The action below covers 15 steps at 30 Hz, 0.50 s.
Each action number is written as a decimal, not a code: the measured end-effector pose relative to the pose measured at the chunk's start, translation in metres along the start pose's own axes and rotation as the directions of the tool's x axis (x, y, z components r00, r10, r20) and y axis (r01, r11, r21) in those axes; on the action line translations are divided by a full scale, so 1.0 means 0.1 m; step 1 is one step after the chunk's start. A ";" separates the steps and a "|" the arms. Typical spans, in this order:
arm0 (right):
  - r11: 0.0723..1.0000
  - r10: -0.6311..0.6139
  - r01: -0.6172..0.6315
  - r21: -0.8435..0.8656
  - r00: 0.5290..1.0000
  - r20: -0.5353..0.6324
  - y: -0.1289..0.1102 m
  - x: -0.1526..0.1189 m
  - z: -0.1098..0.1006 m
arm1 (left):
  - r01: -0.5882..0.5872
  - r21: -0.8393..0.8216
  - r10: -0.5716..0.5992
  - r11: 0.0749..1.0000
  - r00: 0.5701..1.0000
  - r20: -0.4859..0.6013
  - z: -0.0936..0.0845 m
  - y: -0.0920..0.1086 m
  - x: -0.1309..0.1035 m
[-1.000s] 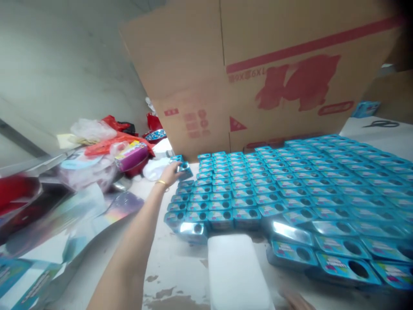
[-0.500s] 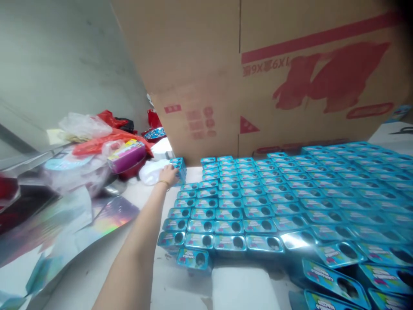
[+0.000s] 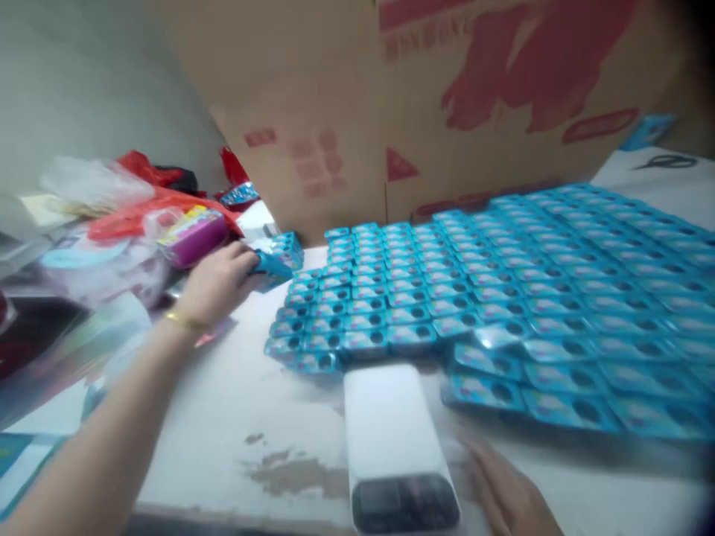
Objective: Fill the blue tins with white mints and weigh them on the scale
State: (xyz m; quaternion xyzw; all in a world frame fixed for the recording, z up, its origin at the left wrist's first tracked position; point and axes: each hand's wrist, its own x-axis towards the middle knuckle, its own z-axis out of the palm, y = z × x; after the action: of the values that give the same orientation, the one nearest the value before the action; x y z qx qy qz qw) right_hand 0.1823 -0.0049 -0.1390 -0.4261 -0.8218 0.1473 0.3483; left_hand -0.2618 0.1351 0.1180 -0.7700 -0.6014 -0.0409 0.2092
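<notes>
My left hand (image 3: 220,279), a gold bracelet on its wrist, is closed around a small blue box (image 3: 272,269) at the left end of the table. Just behind that box stands another blue box group (image 3: 291,249). Rows of matching blue boxes (image 3: 399,298), each with a dark round spot on top, spread to the right. A white device with a dark display panel, like a digital scale (image 3: 385,417), lies in front of them. My right hand (image 3: 508,484) is beside the device's right side, blurred, fingers stretched out with nothing visible in them.
A large cardboard carton (image 3: 346,97) with red print stands behind the rows. Plastic bags (image 3: 94,186) and a purple package (image 3: 195,237) are piled at the left, near shiny sheets (image 3: 106,335). Black scissors (image 3: 670,161) lie at the far right.
My left hand has come back toward me from the far left corner, bringing a blue box. My right hand has entered the view beside the white device. The view has shifted downward.
</notes>
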 end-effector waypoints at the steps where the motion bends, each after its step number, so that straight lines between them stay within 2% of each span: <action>1: 1.000 0.024 -0.024 -0.009 1.000 -0.007 -0.02 0.00 -0.03 | -0.029 -0.049 0.028 0.998 0.999 -0.025 -0.15 0.23 -0.06; 4: 0.996 0.083 -0.083 0.035 0.997 -0.009 -0.04 0.06 -0.07 | -0.068 -0.211 0.076 0.975 0.997 0.027 -0.44 1.00 -0.26; 6: 0.992 0.100 -0.097 0.082 0.995 -0.030 -0.06 0.10 -0.08 | -0.094 -0.293 0.139 0.951 0.981 0.138 -0.50 1.49 -0.39; 8: 0.984 0.121 -0.114 0.137 0.992 -0.043 -0.07 0.11 -0.08 | -0.120 -0.333 0.199 0.935 0.956 0.215 -0.49 1.89 -0.49; 11: 0.936 0.215 -0.200 0.289 0.976 -0.020 -0.08 0.10 -0.08 | -0.146 -0.343 0.247 0.928 0.930 0.274 -0.37 2.24 -0.54; 13: 0.873 0.299 -0.279 0.400 0.954 0.012 -0.08 0.12 -0.10 | -0.148 -0.334 0.255 0.931 0.918 0.304 -0.29 2.34 -0.54; 15: 0.819 0.359 -0.337 0.465 0.932 0.043 -0.10 0.15 -0.13 | -0.152 -0.345 0.259 0.926 0.922 0.289 -0.24 2.35 -0.54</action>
State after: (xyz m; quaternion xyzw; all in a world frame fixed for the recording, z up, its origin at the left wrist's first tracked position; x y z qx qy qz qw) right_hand 0.1800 0.0008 -0.1176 -0.4763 -0.6624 0.3906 0.4264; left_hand -0.0506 0.0328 0.0585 -0.8489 -0.5281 0.0149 -0.0171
